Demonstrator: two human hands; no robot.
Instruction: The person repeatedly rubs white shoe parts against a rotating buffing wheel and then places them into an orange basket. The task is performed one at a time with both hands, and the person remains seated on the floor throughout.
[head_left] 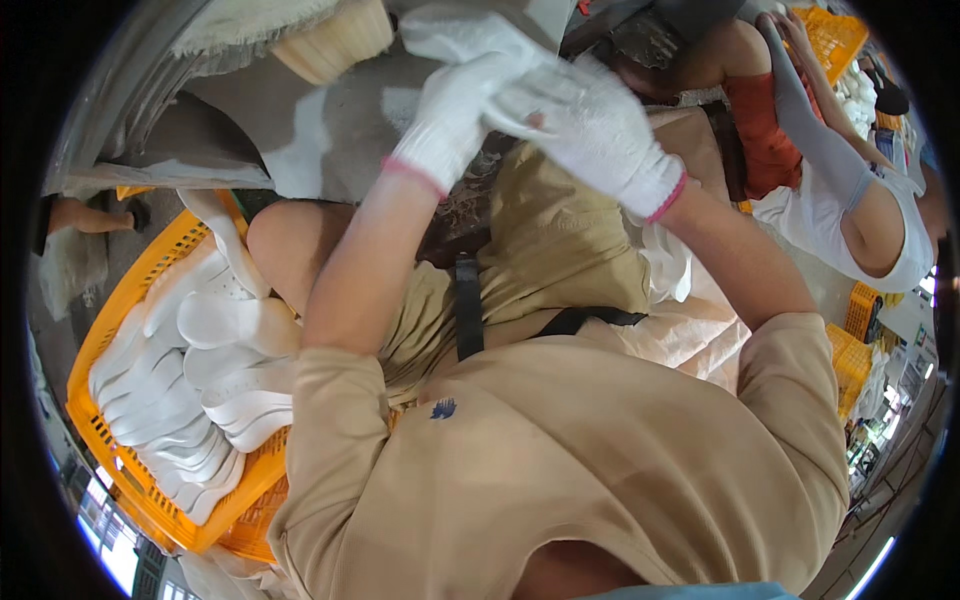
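Observation:
A white shoe sole (455, 35) is held up in front of me, its one end pointing to the upper left. My left hand (450, 115), in a white knit glove with a pink cuff, is closed round its near side. My right hand (605, 135), gloved the same way, grips the sole from the other side. Motion blurs the fingers, and the gloves hide much of the sole's middle. Just left of the sole's tip is a pale, yellowish wheel-like block (335, 40), next to a whitish bristly brush (250, 25).
An orange plastic crate (90, 350) at my left holds many stacked white soles (165, 385). Grey machine housing (350, 130) stands ahead. More white pieces (668, 265) lie on beige sheeting (690, 335) at my right. Another person (850, 210) sits further right, near orange crates (850, 365).

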